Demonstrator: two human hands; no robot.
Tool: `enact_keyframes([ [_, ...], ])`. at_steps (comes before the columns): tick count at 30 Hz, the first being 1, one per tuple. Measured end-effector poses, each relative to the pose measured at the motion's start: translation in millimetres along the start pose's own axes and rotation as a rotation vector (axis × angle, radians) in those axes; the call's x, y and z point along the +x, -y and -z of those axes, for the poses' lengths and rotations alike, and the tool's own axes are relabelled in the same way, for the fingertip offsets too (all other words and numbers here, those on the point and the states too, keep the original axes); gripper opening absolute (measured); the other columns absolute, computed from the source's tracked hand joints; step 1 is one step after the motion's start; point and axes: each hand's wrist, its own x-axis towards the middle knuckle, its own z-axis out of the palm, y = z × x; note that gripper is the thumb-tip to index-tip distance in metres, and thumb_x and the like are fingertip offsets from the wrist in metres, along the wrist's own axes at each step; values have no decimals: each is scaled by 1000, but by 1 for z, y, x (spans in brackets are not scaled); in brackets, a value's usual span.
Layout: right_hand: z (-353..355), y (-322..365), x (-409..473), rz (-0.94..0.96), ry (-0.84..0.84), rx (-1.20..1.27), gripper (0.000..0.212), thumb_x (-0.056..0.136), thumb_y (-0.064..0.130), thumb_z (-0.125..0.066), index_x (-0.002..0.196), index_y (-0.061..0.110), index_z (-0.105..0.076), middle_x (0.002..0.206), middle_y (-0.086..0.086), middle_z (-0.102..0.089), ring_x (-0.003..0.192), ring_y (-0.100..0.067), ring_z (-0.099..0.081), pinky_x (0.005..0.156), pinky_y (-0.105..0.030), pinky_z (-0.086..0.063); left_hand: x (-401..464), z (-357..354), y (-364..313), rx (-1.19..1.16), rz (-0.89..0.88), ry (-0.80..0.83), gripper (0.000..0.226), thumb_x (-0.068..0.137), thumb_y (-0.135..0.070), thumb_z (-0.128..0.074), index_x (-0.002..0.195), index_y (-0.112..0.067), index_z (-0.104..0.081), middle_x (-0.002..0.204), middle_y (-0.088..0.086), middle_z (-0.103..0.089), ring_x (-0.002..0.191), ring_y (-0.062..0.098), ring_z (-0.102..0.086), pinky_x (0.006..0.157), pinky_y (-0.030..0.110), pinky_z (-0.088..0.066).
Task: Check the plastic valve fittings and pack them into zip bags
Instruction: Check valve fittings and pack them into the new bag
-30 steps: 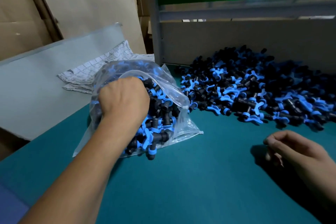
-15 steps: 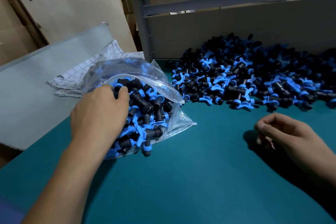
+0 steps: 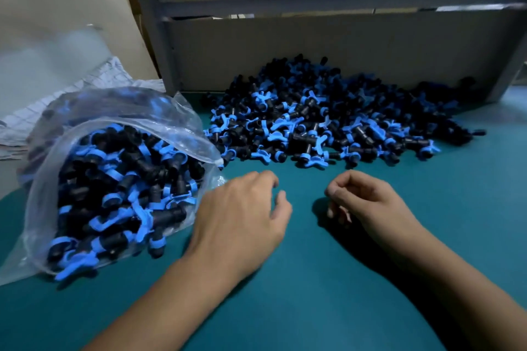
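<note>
A clear zip bag (image 3: 176, 120) lies on its side at the left, mouth open toward me, stuffed with black and blue valve fittings (image 3: 119, 188). A big loose heap of the same fittings (image 3: 319, 117) is spread along the back of the teal table (image 3: 313, 293). My left hand (image 3: 242, 219) hovers palm down just right of the bag's mouth, fingers relaxed, holding nothing. My right hand (image 3: 368, 202) rests on the table in front of the heap, its fingers loosely curled and nothing visible in them.
A cardboard wall (image 3: 328, 45) stands behind the heap. A grey metal post (image 3: 151, 31) rises at the back left. Folded checked white sheets (image 3: 85, 94) lie behind the bag. Another grey panel (image 3: 37, 65) leans at far left.
My left hand has come out of the bag's mouth and moved right, over the bare table. The right hand has shifted slightly left. The view has swung closer.
</note>
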Motion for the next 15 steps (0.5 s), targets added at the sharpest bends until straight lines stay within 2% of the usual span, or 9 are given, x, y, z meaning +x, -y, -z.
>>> enact_keyframes([
  [2, 0, 1, 0, 5, -6, 12, 15, 104, 16, -66, 89, 12, -67, 73, -15, -72, 55, -14, -53, 51, -19, -45, 29, -29, -9, -62, -68, 154, 41, 101, -42, -47, 137, -26, -58, 135, -6, -59, 124, 19, -57, 100, 39, -49],
  [3, 0, 1, 0, 10, -15, 21, 15, 104, 14, -65, 90, 10, -67, 72, -14, -72, 54, -14, -53, 51, -19, -45, 43, -41, -13, -115, -106, 183, 46, 101, -37, -51, 145, -24, -54, 145, -4, -51, 133, 20, -50, 107, 40, -44],
  [6, 4, 2, 3, 27, -153, 85, 13, 104, 11, -65, 91, 7, -66, 66, -12, -67, 51, -15, -51, 48, -21, -43, 80, -71, -23, -197, -86, 116, 58, 99, -28, -55, 155, -22, -44, 160, -1, -39, 145, 23, -39, 118, 43, -35],
  [9, 18, 0, 9, 12, -354, 190, 13, 103, 10, -64, 90, 9, -66, 61, -6, -62, 48, -14, -46, 44, -22, -40, 96, -97, -29, -85, -25, 202, 76, 102, -42, -51, 166, -21, -17, 174, 1, -14, 159, 25, -16, 126, 50, -22],
  [10, 23, 0, 11, 0, -399, 229, 13, 102, 9, -64, 90, 9, -67, 60, -5, -62, 47, -14, -45, 44, -21, -40, 97, -101, -31, -55, -30, 209, 76, 101, -43, -50, 166, -20, -17, 173, 2, -14, 158, 26, -16, 125, 51, -23],
  [12, 29, -3, 14, -16, -444, 281, 12, 102, 8, -64, 90, 10, -67, 60, -4, -62, 47, -13, -45, 44, -20, -40, 93, -103, -33, -31, -38, 135, 61, 99, -37, -53, 154, -18, -35, 159, 3, -34, 145, 29, -35, 116, 50, -34],
  [13, 29, -4, 14, -18, -448, 285, 12, 102, 9, -64, 90, 10, -67, 60, -4, -62, 47, -12, -46, 44, -20, -40, 90, -102, -33, -21, -37, 94, 47, 99, -32, -54, 143, -19, -45, 146, 3, -44, 133, 28, -45, 108, 47, -40],
  [15, 27, -7, 13, -10, -422, 247, 13, 102, 11, -65, 89, 11, -67, 60, -4, -62, 47, -13, -46, 45, -20, -41, 81, -98, -31, -21, -39, 82, 18, 100, -25, -53, 117, -20, -54, 124, 0, -49, 113, 26, -51, 96, 43, -43],
])
